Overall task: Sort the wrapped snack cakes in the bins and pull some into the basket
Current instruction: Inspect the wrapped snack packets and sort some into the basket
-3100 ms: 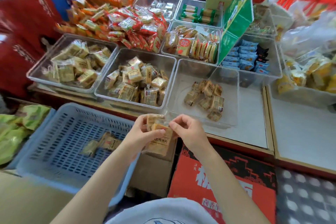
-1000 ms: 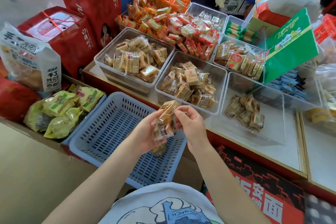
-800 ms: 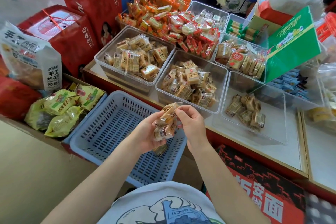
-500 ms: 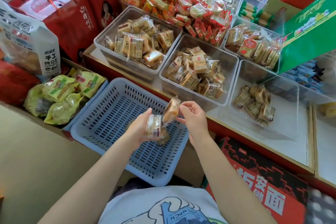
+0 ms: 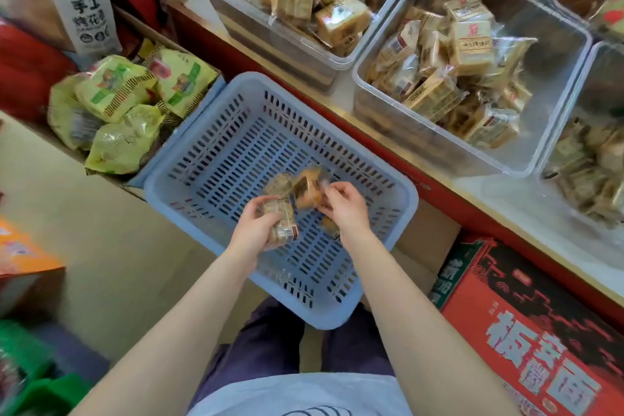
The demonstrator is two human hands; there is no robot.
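Early going: left hand [image 5: 255, 230] fingers gripping one wrapped snack cake [image 5: 280, 221], right hand [image 5: 342, 203] pinching another [image 5: 305, 191] over nearly bare blue basket [image 5: 236, 132]; clear bins [image 5: 553, 132] well stocked.

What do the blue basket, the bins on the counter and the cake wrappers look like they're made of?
Blue basket: moulded plastic, matte, judging by its slotted floor and rounded rim. Bins: clear, fairly rigid plastic, probably; the cakes show through the walls and the rims catch light. Wrappers: thin glossy film, crinkled and see-through, with printed barcodes.
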